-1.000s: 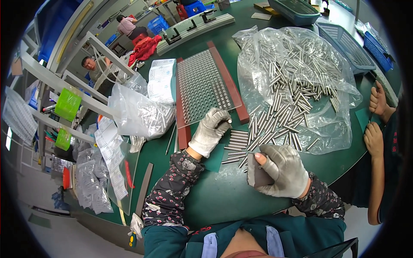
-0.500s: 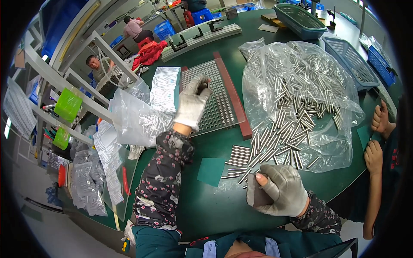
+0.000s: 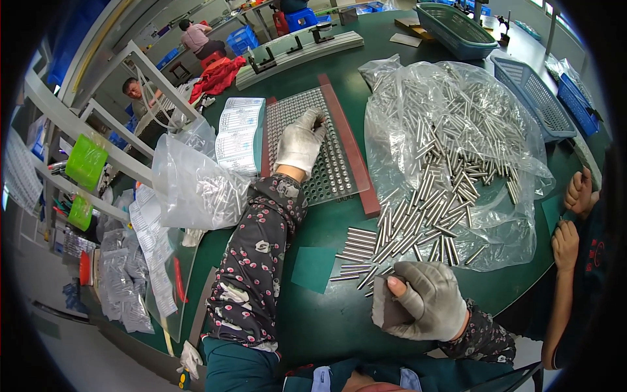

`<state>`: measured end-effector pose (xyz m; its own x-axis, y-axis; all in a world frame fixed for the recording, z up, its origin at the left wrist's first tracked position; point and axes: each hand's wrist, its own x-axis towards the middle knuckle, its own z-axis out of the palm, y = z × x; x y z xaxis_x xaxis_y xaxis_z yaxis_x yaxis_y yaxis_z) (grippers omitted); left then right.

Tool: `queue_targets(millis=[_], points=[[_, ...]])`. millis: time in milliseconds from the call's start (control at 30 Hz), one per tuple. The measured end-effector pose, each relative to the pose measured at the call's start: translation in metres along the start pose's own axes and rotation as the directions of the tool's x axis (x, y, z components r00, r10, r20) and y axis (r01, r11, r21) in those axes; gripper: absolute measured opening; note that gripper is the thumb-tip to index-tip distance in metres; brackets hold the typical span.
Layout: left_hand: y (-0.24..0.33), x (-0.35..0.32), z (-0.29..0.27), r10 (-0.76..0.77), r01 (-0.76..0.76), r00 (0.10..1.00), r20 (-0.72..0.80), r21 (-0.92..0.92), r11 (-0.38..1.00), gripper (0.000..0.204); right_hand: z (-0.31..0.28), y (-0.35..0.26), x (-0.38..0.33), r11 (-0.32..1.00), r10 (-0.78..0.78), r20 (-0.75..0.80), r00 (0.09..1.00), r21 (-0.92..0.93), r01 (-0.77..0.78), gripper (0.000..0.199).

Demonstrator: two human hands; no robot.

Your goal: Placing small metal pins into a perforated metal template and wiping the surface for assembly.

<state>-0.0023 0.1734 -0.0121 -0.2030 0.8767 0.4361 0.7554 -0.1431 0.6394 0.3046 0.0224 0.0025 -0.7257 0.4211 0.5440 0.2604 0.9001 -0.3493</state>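
Your gloved left hand (image 3: 300, 147) is over the perforated tray (image 3: 337, 160), fingers curled closely together; whether they pinch anything cannot be told. Your gloved right hand (image 3: 430, 304), low and right of centre, is folded around a dark grey block (image 3: 390, 313), its bare thumb tip pressed on top. The tray lies ahead of you on the green table (image 3: 326, 336), bright round ends showing along its right-hand holes. For careful work there, bring your fingertips straight down over a single hole, keep your sleeve clear of the plate, and hold the block steady, away from the loose metal pins (image 3: 450, 170); they look likely to roll if knocked. Counting outward: two hands of yours, one block, one tray, two red-brown bars (image 3: 367, 196) along its sides, one green sheet (image 3: 312, 269) near your left forearm, one printed paper (image 3: 238, 137) left of the tray. The pins, spread on a clear plastic bag (image 3: 503, 245) and the table to the right, are too many to count. Three baskets (image 3: 532, 95) stand at far right.
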Motion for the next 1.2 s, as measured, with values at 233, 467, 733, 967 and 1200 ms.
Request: queue_targets(millis=[233, 467, 733, 967, 1200], points=[[-0.001, -0.006, -0.004, 0.123, -0.123, 0.992, -0.001, -0.087, 0.989, 0.021, -0.002, -0.001, 0.003, 1.000, -0.007, -0.002, 1.000, 0.002, 0.007, 0.072], [0.005, -0.009, -0.012, 0.256, -0.261, 0.965, 0.059, 0.314, 0.913, 0.029, -0.003, -0.003, 0.001, 1.000, 0.010, -0.001, 1.000, 0.020, -0.010, 0.069], [0.023, -0.022, -0.028, 0.090, -0.351, 0.911, 0.403, 0.639, 0.684, 0.043, 0.001, -0.004, -0.003, 1.000, 0.000, 0.014, 1.000, 0.021, 0.000, 0.074], [0.056, -0.036, -0.042, 0.444, -0.406, 0.896, 0.017, 0.437, 0.803, 0.027, -0.006, 0.004, -0.002, 0.999, 0.038, -0.134, 0.990, 0.013, -0.037, 0.081], [0.084, -0.112, -0.020, 0.212, -0.314, 0.773, 0.598, 0.070, 0.947, 0.022, -0.006, 0.003, -0.003, 1.000, 0.016, -0.156, 0.988, 0.010, -0.015, 0.083]])
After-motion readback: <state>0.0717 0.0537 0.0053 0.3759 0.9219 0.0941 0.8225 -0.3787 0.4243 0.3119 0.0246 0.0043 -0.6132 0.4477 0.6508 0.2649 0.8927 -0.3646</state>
